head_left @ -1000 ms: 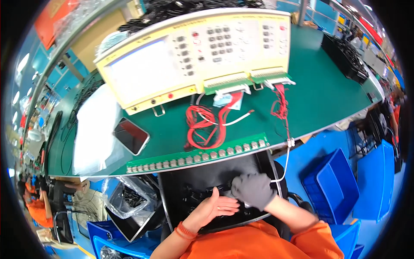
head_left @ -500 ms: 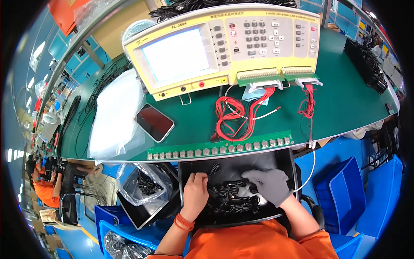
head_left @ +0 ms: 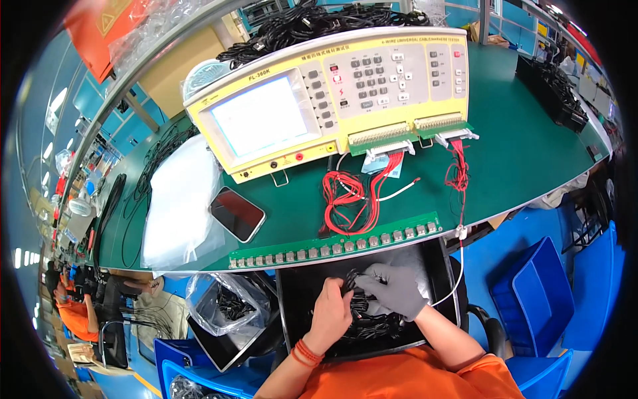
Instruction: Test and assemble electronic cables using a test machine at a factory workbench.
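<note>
My bare left hand (head_left: pixel 331 307), with a red bead bracelet at the wrist, is closed on a coiled black cable (head_left: pixel 350 280). My right hand (head_left: pixel 393 290), in a grey glove, meets it from the other side, its thumb and fingers pinching the same cable. The glove hides part of the cable and its ends. Both hands are over a black tray (head_left: pixel 304 282) at the table's front edge. Several more bundled black cables (head_left: pixel 369 327) lie in the tray under my hands, with clear plastic (head_left: pixel 417 263) beside them.
A yellow cable tester (head_left: pixel 332 100) with red wires stands on the green table (head_left: pixel 292 213). In front of it lie a phone (head_left: pixel 237 214) and a green connector board (head_left: pixel 332 249). A bag-lined box (head_left: pixel 232 312) is at left; a blue bin (head_left: pixel 531 292) at right. A co-worker sits far left.
My left hand has moved right with the cable, and my right hand has shifted left to meet it. The view has shifted, so the tester sits lower and further left.
</note>
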Tool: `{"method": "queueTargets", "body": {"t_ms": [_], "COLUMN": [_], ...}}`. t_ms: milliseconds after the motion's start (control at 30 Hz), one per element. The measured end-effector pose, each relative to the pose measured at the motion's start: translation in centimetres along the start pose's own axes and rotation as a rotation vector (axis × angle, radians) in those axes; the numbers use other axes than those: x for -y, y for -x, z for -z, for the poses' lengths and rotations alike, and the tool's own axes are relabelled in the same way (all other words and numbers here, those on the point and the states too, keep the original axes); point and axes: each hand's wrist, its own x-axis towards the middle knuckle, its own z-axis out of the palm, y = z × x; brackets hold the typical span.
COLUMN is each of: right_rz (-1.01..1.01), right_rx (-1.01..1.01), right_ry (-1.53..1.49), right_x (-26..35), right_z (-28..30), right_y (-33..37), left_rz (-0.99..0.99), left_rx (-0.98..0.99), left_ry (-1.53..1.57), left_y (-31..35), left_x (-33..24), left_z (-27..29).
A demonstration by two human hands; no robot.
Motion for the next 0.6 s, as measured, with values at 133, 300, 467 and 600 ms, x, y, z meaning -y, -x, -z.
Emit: {"method": "queueTargets", "body": {"t_ms": [133, 300, 467, 600], "right_rz": [0.22, 0.47, 0.35, 0.397], "right_rx": [-0.072, -0.186, -0.071, -0.044], "right_ry": [0.174, 0.284, -0.011, 0.072], "right_x": [-1.3, -1.5, 0.3, 0.5], "right_z": [-0.4, -1.2, -0.9, -0.6], "right_y": [0.4, 1.4, 2.5, 2.6], "left_rz": [0.219, 0.576, 0.611, 0.572], "left_rx": [0.152, 0.086, 0.045, 0.04], "left_ry": [0.277, 0.899, 1.053, 1.042], "left_y": [0.2, -0.6, -0.3, -0.2], "left_x": [0.6, -1.5, -2.0, -2.3], "left_z": [0.0, 1.7, 1.9, 1.8]}}
